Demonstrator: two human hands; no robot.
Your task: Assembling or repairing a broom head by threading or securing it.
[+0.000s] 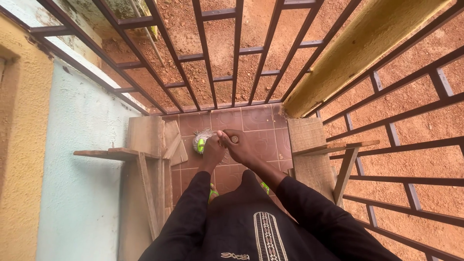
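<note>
1. Head view: the left hand (212, 152) and right hand (240, 145) meet, fingers curled around a broom handle (234, 138).
2. Its pale bristles (205, 137) rest on the tiled floor (256, 121); sweeping looks under way, extent unclear.

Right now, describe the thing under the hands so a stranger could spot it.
Start at the tiled floor in the corner of the metal railing. Between two wooden benches, just beyond the left hand, lies a pale bristly bundle with a bright green band. Nothing else there is stringy or green-banded.

Tiled floor (256, 121), metal railings (232, 53), pale blue wall (82, 193).
</note>
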